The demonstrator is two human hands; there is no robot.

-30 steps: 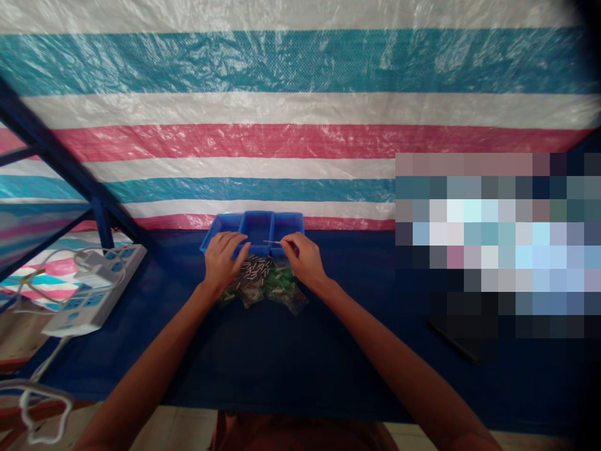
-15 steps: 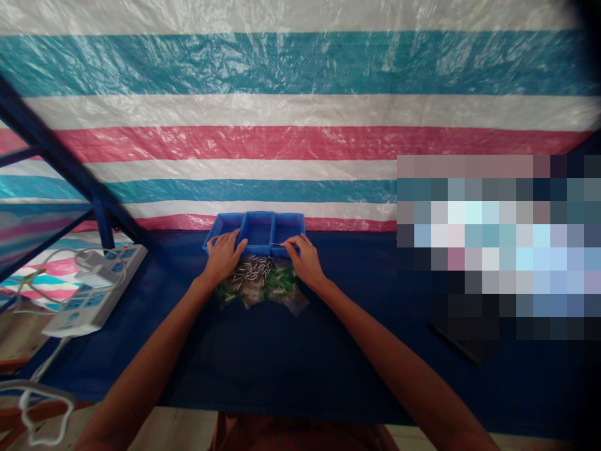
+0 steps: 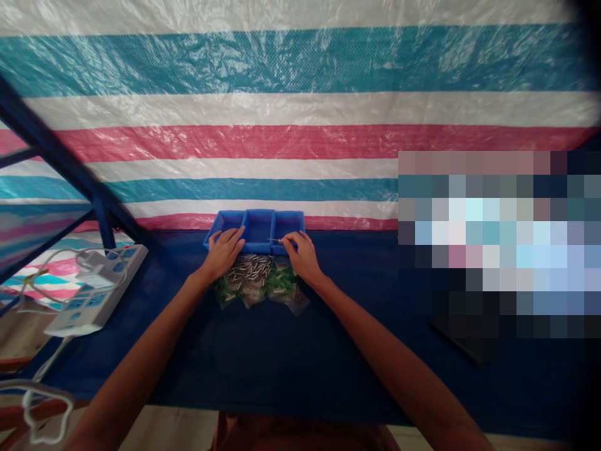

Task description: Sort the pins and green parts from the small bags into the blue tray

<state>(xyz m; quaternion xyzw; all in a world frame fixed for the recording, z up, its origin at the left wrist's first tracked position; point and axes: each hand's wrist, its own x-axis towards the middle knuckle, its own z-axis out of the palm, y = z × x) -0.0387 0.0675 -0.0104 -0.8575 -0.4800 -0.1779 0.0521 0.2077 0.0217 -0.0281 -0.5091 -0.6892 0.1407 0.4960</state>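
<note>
A blue tray point(image 3: 260, 248) with three compartments stands against the striped sheet. My left hand point(image 3: 224, 254) rests over its near left edge, fingers stretched out and holding nothing I can see. Between the thumb and fingers of my right hand point(image 3: 303, 255) is a thin metal pin point(image 3: 273, 239), its tip pointing left across the divider near the middle compartment. Just in front of the tray lies a heap of small metal pins point(image 3: 253, 268). Closer to me are several small clear bags, some with green contents point(image 3: 280, 280); what is inside is too small to tell.
A white power strip point(image 3: 96, 294) with a plugged-in adapter and cables lies at the table's left. Behind hangs a striped plastic sheet point(image 3: 263, 144). Blue frame bars point(image 3: 104, 222) rise at the left. A dark flat object point(image 3: 457, 341) lies at right beside a blurred-out area.
My right hand has shifted slightly left, carrying the pin over toward the middle compartment. My left thumb has drawn closer to its fingers.
</note>
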